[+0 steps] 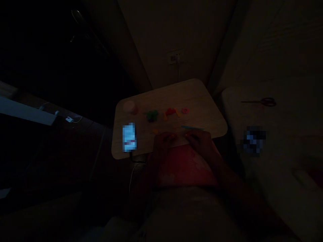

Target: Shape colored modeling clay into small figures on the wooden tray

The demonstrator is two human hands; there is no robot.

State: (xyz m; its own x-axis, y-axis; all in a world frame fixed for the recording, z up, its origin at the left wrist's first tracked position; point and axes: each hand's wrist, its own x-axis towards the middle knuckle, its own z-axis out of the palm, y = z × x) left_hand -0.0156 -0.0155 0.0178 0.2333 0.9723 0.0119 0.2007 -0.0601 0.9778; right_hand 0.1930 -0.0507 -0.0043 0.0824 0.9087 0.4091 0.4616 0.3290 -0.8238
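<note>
In dim light my left hand (164, 139) rests at the near edge of a small wooden-topped table, its fingers curled together. A little to its right, my right hand (201, 138) is also closed, fingertips facing the left ones across a small gap. Orange specks show at both sets of fingertips; what they are, I cannot make out. Just beyond the right hand lies a thin blue stick (189, 127). An orange piece (155, 131) is beside the left hand. Farther back are a red piece (171, 111) between orange pieces, a pink-red ring (185, 110) and a green lump (152, 115).
A lit, blurred-out phone (129, 137) with a cable lies at the table's left. Behind it stands a pale round container (129, 107). Scissors (262, 102) lie on a pale surface to the right. A wall socket (174, 57) is behind the table (202, 92).
</note>
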